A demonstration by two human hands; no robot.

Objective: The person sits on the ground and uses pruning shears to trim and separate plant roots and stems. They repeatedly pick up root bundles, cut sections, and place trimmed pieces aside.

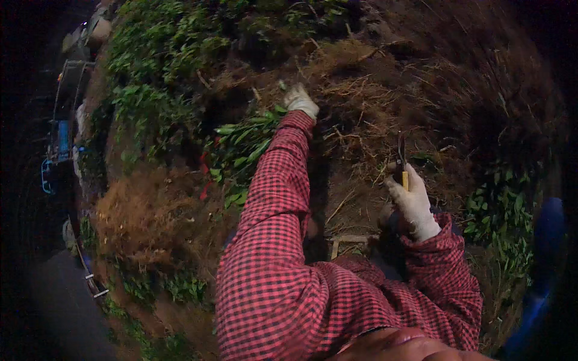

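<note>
My left hand (301, 100), in a pale work glove, reaches forward over a heap of bare-rooted plants (352, 90). Motion blurs it, and its fingers are hard to make out. Beneath that wrist lies a bundle of leafy green cuttings or seedlings (250, 140). On the right, my gloved right hand (413, 198) is closed around yellow-handled pruning shears (404, 178), whose dark blades point away from me. Thin brown roots and soil lie around the blades.
Leafy plants (153, 67) fill the upper left. A pile of brown roots (140, 216) lies at left, near red ties (204, 176). More leafy plants (501, 221) stand at right. A wooden frame edge (354, 238) shows near my body. A blue-framed cart or vehicle (62, 140) is at far left.
</note>
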